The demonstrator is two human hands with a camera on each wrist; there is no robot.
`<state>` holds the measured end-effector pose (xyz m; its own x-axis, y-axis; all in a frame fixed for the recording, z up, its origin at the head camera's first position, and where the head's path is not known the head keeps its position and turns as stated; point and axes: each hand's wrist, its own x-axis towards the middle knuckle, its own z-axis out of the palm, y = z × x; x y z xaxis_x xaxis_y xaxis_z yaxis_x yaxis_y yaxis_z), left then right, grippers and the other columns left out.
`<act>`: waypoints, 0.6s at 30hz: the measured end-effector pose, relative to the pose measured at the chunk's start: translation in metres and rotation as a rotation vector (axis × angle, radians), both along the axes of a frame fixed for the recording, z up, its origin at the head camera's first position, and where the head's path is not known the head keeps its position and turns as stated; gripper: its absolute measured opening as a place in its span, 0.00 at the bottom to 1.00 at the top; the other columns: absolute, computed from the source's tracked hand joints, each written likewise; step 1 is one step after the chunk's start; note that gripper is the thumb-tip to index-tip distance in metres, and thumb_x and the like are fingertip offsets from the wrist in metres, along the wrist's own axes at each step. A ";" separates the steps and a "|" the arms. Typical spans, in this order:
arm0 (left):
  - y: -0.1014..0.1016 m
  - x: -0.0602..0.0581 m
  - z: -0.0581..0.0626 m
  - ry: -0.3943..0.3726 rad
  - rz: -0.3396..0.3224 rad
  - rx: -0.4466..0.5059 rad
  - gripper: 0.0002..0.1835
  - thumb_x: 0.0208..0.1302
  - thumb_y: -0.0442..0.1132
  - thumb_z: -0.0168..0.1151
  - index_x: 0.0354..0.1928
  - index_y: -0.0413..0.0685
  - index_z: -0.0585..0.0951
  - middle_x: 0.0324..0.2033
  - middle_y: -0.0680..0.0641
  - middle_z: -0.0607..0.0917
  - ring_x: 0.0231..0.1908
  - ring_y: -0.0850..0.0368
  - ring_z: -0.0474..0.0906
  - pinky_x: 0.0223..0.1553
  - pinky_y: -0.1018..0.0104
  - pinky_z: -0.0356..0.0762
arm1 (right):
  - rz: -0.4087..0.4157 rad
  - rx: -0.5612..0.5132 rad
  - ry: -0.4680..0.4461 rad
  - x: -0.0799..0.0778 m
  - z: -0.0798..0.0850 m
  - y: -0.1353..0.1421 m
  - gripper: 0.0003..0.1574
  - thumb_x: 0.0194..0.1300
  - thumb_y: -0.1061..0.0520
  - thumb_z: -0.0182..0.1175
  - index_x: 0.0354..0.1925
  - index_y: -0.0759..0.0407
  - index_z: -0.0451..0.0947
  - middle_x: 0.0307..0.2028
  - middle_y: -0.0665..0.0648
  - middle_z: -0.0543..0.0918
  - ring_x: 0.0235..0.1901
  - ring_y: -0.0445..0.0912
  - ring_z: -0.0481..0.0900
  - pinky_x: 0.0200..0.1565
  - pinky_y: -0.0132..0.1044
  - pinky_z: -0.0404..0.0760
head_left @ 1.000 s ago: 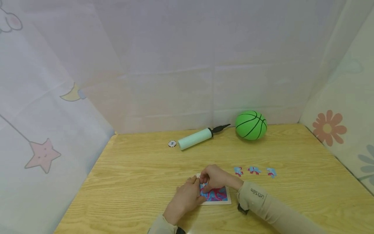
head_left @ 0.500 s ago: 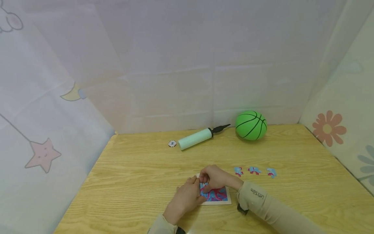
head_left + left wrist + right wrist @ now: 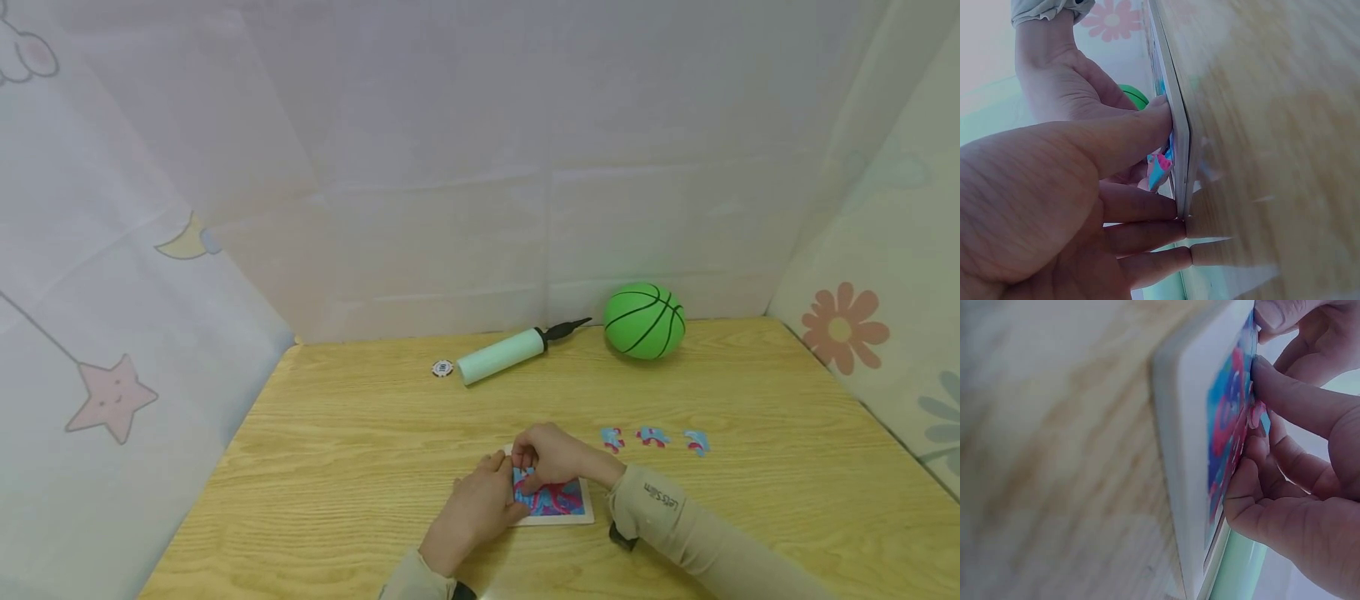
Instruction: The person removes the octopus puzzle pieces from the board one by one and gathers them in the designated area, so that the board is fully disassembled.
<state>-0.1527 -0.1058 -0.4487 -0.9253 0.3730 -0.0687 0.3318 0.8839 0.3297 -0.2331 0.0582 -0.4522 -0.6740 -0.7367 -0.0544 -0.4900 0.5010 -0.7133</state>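
A small jigsaw puzzle board (image 3: 555, 522) with a pale frame and a blue, pink and purple picture lies flat on the table. My left hand (image 3: 476, 504) rests at its left side, the thumb pressing the frame and the mostly straight fingers against the edge and tabletop. Over the board's upper left part, my right hand (image 3: 555, 454) pinches a blue-and-pink puzzle piece (image 3: 1160, 170), which is tilted in the left wrist view. In the right wrist view that piece is partly hidden by the thumb and fingers. Whether its edge sits in the picture, I cannot tell.
Three loose puzzle pieces, a left one (image 3: 612, 439), a middle one (image 3: 652, 437) and a right one (image 3: 697, 442), lie right of the board. Farther back are a poker chip (image 3: 442, 368), a mint hand pump (image 3: 502, 357) and a green ball (image 3: 645, 322).
Both hands stay almost in place. The pinched piece shifts slightly under the right fingers, showing more of its blue face. Nothing else on the table has moved.
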 end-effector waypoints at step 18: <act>0.001 0.001 0.001 -0.002 0.003 0.001 0.38 0.57 0.50 0.69 0.62 0.30 0.71 0.62 0.35 0.71 0.64 0.39 0.66 0.43 0.27 0.70 | 0.015 -0.090 -0.067 0.001 0.002 0.005 0.04 0.61 0.62 0.65 0.30 0.60 0.79 0.24 0.47 0.78 0.25 0.36 0.73 0.31 0.29 0.74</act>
